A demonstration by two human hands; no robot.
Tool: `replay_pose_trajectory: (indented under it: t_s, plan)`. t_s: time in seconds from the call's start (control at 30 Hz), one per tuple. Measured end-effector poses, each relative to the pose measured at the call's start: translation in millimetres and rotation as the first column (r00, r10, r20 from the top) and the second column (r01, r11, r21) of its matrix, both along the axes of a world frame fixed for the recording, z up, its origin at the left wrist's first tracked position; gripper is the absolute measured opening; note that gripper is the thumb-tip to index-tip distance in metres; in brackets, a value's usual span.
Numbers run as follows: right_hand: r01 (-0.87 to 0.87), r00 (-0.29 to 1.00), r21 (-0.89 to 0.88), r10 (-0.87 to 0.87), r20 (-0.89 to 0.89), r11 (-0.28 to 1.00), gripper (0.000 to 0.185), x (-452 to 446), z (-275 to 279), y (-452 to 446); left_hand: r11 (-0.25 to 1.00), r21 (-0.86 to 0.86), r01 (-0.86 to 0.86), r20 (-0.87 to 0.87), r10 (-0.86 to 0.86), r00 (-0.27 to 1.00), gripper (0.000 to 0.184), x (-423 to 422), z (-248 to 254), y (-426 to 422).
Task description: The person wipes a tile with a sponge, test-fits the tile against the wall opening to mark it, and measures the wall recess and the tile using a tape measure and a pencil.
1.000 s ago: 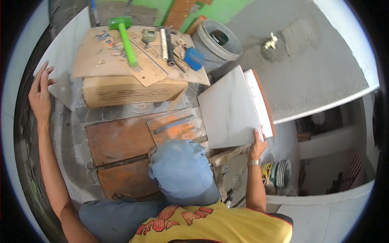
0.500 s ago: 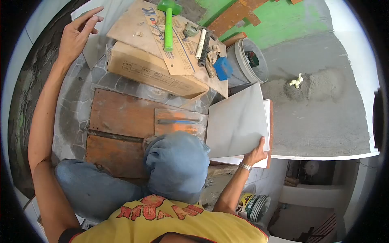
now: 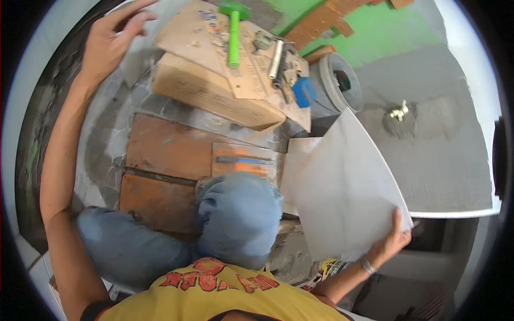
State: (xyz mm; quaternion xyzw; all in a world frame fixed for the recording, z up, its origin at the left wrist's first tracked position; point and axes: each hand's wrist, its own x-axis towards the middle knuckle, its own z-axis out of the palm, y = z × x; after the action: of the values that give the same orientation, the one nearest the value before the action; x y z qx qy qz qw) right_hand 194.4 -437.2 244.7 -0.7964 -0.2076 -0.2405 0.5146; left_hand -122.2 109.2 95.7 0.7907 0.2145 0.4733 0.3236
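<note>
My right hand (image 3: 392, 243) grips the lower right edge of a large pale grey tile (image 3: 348, 182), thumb on its face. The tile is tilted in front of another light tile (image 3: 292, 170), which shows along its left side. At the upper left my left hand (image 3: 115, 43) is raised with its fingers stretched and apart, holding nothing. Close to it a pale panel (image 3: 134, 67) is partly hidden; I cannot tell whether the fingers touch it. A trowel (image 3: 243, 160) with a blue-marked handle lies flat on the brown boards near my knee.
A cardboard box (image 3: 209, 101) carries a green mallet (image 3: 234, 40), a blue piece (image 3: 304, 92) and small tools. Behind it stands a grey bucket (image 3: 332, 80). Brown boards (image 3: 166, 147) cover part of the floor. A pale yellow tap (image 3: 399, 111) juts from the cement wall at right.
My right hand has swung the tile right and toward me, away from the tile behind it. My left hand has moved slightly up and right. The view has shifted a little.
</note>
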Motion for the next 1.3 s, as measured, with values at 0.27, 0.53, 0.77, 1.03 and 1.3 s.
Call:
replay_pose_trajectory:
  t_s: [0.27, 0.53, 0.77, 1.03, 1.3]
  plan:
    - [-0.320, 0.946, -0.252, 0.323, -0.034, 0.913, 0.040, -41, 50, 48, 0.809, 0.191, 0.556, -0.232, -0.514, 0.826, 0.065, -1, 105, -78]
    - [-0.869, 0.494, -0.066, 0.860, -0.125, 0.490, 0.037, -36, 14, 162, 0.858, 0.126, 0.499, -0.573, -0.348, 0.742, 0.064, 4, 125, -135]
    - [-0.930, 0.227, 0.282, 0.972, -0.067, 0.236, 0.035, -36, -50, 264, 0.830, -0.132, 0.542, -0.817, -0.400, 0.414, 0.035, -13, 162, -135]
    - [-0.983, 0.128, 0.138, 0.991, 0.022, 0.124, 0.034, -28, -98, 348, 0.957, -0.252, 0.145, -0.875, -0.289, 0.389, 0.043, -29, 181, -167]
    - [-0.348, 0.762, -0.723, 0.629, 0.153, 0.597, 0.059, 162, -120, 330, 0.805, 0.071, -0.589, -0.838, 0.369, 0.402, 0.052, -50, 164, -201]
